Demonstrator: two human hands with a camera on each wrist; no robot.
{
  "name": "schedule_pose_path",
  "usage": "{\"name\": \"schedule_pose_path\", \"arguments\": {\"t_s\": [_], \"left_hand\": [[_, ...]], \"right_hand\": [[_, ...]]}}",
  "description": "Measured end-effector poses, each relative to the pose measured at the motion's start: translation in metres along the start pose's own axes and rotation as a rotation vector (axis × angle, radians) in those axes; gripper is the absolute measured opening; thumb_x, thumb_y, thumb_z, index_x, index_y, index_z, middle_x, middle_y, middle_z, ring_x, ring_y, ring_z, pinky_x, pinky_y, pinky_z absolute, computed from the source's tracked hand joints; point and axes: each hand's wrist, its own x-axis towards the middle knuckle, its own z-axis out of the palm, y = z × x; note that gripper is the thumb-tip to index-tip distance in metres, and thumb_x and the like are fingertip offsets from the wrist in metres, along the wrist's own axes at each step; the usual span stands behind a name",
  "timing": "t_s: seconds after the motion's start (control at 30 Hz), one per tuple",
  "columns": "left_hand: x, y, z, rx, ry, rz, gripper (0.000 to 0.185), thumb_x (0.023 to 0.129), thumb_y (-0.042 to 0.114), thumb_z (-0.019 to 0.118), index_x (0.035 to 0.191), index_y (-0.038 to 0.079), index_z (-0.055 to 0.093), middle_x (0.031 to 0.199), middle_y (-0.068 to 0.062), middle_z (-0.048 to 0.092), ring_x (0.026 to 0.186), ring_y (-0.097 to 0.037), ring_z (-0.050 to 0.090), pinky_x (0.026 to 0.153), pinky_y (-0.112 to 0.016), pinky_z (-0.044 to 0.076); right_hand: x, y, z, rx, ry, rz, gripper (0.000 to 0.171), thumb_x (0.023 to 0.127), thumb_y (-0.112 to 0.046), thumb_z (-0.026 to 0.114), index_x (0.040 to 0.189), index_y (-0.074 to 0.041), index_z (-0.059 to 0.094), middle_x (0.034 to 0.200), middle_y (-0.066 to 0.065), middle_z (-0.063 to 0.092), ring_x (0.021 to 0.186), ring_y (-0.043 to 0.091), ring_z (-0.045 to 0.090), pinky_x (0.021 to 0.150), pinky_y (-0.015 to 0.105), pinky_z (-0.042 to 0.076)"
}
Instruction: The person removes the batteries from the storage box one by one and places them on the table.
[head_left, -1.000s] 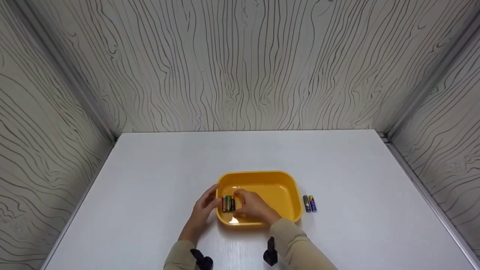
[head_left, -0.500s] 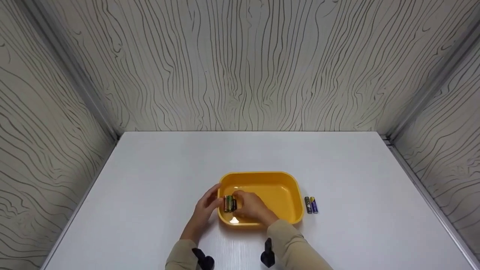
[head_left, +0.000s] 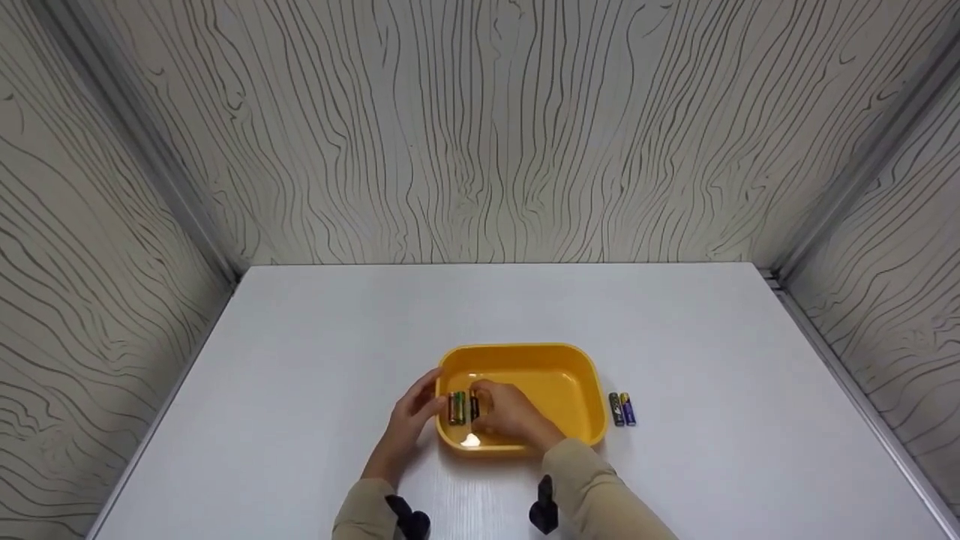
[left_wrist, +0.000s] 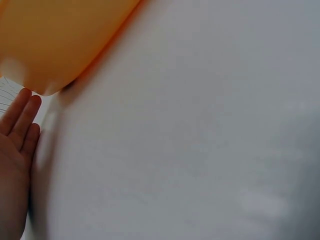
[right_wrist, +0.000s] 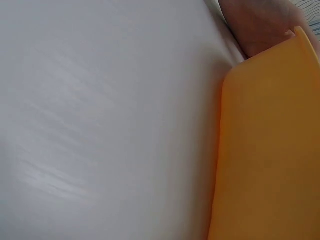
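Note:
In the head view, my left hand [head_left: 409,417] is at the left end of a yellow tray [head_left: 525,346], its thumb by the rim. The left wrist view shows fairly straight fingers [left_wrist: 25,115] against the tray's outer wall [left_wrist: 65,45]. Inside the tray my right hand [head_left: 511,412] pinches a black battery [head_left: 475,406] between thumb and fingers. Two batteries, one reddish-brown [head_left: 452,409] and one green [head_left: 461,409], lie side by side left of it. The right wrist view shows the tray's outside [right_wrist: 270,145] and part of the left hand [right_wrist: 262,25]; the right hand is out of sight there.
Right of the tray, a dark green battery [head_left: 616,409] and a purple-and-yellow battery [head_left: 628,409] lie together on the white table [head_left: 337,337]. Wood-patterned panels [head_left: 480,135] stand behind the table and at both sides.
The black battery has shifted slightly right with my right hand, and a gap now separates it from the green one. My left hand stays at the tray.

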Motion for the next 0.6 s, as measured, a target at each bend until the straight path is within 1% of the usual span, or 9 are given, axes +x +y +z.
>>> {"name": "schedule_pose_path", "arguments": {"t_s": [0.07, 0.13, 0.2, 0.27, 0.33, 0.4, 0.53, 0.6], "left_hand": [[0.000, 0.001, 0.000, -0.007, -0.001, 0.007, 0.059, 0.093, 0.043, 0.059, 0.146, 0.024, 0.040, 0.152, -0.006, 0.044, 0.142, -0.027, 0.040, 0.121, -0.051, 0.029], [0.000, 0.001, 0.000, -0.006, -0.002, 0.014, 0.060, 0.093, 0.042, 0.059, 0.147, 0.022, 0.040, 0.152, -0.007, 0.044, 0.141, -0.027, 0.041, 0.121, -0.051, 0.029], [-0.001, 0.001, 0.000, -0.016, -0.002, 0.019, 0.060, 0.094, 0.039, 0.059, 0.147, 0.021, 0.040, 0.152, -0.008, 0.044, 0.140, -0.027, 0.041, 0.121, -0.050, 0.028], [-0.001, 0.001, 0.000, -0.016, 0.000, 0.021, 0.059, 0.094, 0.039, 0.059, 0.147, 0.021, 0.040, 0.151, -0.008, 0.045, 0.140, -0.027, 0.042, 0.121, -0.050, 0.029], [-0.001, 0.001, 0.000, -0.013, 0.001, 0.020, 0.059, 0.094, 0.038, 0.059, 0.147, 0.021, 0.040, 0.151, -0.008, 0.045, 0.139, -0.027, 0.042, 0.121, -0.050, 0.029], [0.000, 0.001, -0.001, -0.009, -0.001, 0.024, 0.059, 0.094, 0.038, 0.059, 0.147, 0.021, 0.040, 0.152, -0.008, 0.043, 0.141, -0.028, 0.041, 0.121, -0.050, 0.028], [0.001, 0.000, -0.001, 0.001, -0.009, 0.022, 0.060, 0.094, 0.041, 0.058, 0.147, 0.021, 0.039, 0.155, -0.007, 0.039, 0.144, -0.029, 0.037, 0.121, -0.052, 0.026], [0.001, -0.001, -0.001, -0.008, -0.010, 0.014, 0.060, 0.094, 0.041, 0.058, 0.147, 0.022, 0.040, 0.156, -0.006, 0.038, 0.145, -0.029, 0.035, 0.122, -0.053, 0.025]], "right_hand": [[-0.001, -0.001, -0.003, 0.000, 0.002, -0.011, 0.055, 0.080, -0.011, 0.076, 0.130, -0.009, 0.056, 0.126, 0.013, 0.064, 0.104, 0.024, 0.057, 0.100, 0.048, 0.050], [-0.003, -0.003, -0.006, 0.008, 0.001, -0.011, 0.056, 0.079, -0.012, 0.077, 0.130, -0.009, 0.056, 0.122, 0.012, 0.065, 0.098, 0.023, 0.056, 0.092, 0.043, 0.052], [-0.005, -0.004, -0.008, 0.009, -0.002, -0.012, 0.058, 0.079, -0.013, 0.078, 0.132, -0.010, 0.055, 0.110, 0.010, 0.066, 0.089, 0.021, 0.055, 0.081, 0.036, 0.052], [-0.007, -0.005, -0.011, 0.012, -0.011, -0.003, 0.059, 0.079, -0.015, 0.078, 0.133, -0.011, 0.055, 0.097, 0.006, 0.063, 0.080, 0.019, 0.052, 0.070, 0.029, 0.046], [-0.010, -0.006, -0.013, 0.006, -0.018, -0.004, 0.059, 0.080, -0.016, 0.078, 0.134, -0.012, 0.054, 0.086, 0.002, 0.058, 0.074, 0.016, 0.049, 0.064, 0.025, 0.042], [-0.012, -0.007, -0.017, -0.007, -0.019, -0.016, 0.058, 0.080, -0.016, 0.077, 0.133, -0.012, 0.054, 0.083, 0.001, 0.056, 0.072, 0.015, 0.048, 0.061, 0.023, 0.040], [-0.017, -0.009, -0.024, -0.031, -0.014, -0.040, 0.057, 0.081, -0.017, 0.077, 0.133, -0.012, 0.054, 0.085, 0.003, 0.057, 0.073, 0.014, 0.047, 0.061, 0.022, 0.039], [-0.020, -0.009, -0.027, -0.029, -0.016, -0.051, 0.058, 0.081, -0.018, 0.077, 0.134, -0.013, 0.054, 0.083, 0.002, 0.055, 0.072, 0.014, 0.046, 0.060, 0.021, 0.038]]}}
